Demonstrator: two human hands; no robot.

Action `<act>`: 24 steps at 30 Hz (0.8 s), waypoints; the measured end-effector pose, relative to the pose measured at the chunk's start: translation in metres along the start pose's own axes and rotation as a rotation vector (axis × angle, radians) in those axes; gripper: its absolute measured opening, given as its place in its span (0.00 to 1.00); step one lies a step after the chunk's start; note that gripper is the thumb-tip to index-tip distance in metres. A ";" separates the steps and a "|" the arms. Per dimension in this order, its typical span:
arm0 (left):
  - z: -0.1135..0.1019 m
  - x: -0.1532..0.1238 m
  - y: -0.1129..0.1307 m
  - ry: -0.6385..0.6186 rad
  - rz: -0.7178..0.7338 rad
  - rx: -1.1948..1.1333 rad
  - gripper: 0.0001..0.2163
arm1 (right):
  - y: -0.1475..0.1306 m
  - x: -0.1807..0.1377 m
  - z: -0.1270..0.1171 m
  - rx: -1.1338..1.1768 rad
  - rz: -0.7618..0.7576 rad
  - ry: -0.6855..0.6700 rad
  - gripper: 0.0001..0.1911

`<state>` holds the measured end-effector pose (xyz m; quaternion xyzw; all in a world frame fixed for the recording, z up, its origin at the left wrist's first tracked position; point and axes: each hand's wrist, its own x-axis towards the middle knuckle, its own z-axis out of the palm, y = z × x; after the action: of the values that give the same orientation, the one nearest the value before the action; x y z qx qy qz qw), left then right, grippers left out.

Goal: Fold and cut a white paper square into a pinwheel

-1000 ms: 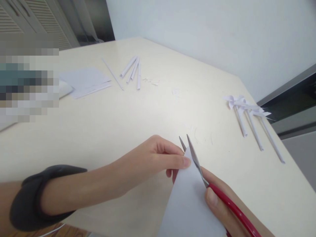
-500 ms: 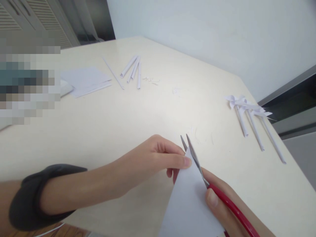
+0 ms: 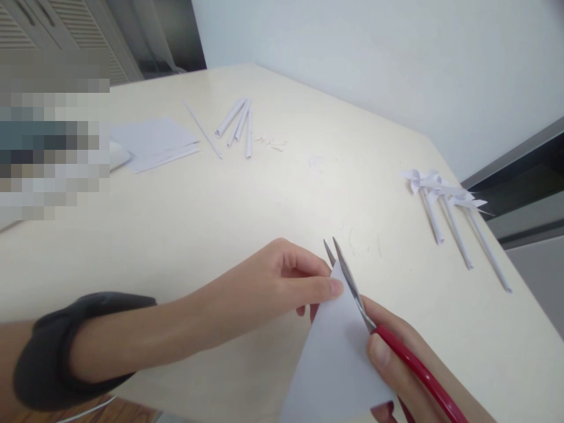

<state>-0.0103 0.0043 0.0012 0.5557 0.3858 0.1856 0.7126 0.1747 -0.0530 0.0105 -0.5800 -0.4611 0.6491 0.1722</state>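
My left hand (image 3: 275, 282) pinches the top corner of a folded white paper triangle (image 3: 335, 358) between thumb and fingers, just above the cream table (image 3: 247, 200). My right hand (image 3: 396, 364) grips red-handled scissors (image 3: 365, 317), whose metal blades lie along the paper's right edge with their tips slightly apart near the paper's tip. A dark band wraps my left forearm.
Three white paper pinwheels on sticks (image 3: 445, 205) lie at the right near the table edge. Rolled paper sticks (image 3: 238, 123) and a stack of white sheets (image 3: 152, 141) lie at the far left. Small paper scraps (image 3: 271, 142) dot the middle. A blurred patch covers the left side.
The scissor blades have narrowed slightly along the paper's tip. Both hands stay almost where they were.
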 end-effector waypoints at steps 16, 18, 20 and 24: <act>-0.001 0.001 -0.003 0.149 0.124 0.139 0.13 | 0.012 0.005 -0.004 -0.074 -0.207 0.044 0.26; -0.001 0.001 -0.005 0.148 0.123 0.128 0.14 | 0.013 0.005 -0.003 -0.059 -0.216 0.042 0.25; -0.002 0.001 -0.007 0.149 0.111 0.121 0.14 | 0.014 0.005 -0.003 -0.049 -0.217 0.034 0.24; -0.002 0.003 -0.010 0.147 0.114 0.098 0.14 | 0.015 0.005 -0.004 -0.034 -0.198 -0.001 0.22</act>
<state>-0.0115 0.0047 -0.0091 0.5958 0.4135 0.2472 0.6426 0.1819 -0.0553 -0.0042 -0.5342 -0.5272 0.6213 0.2251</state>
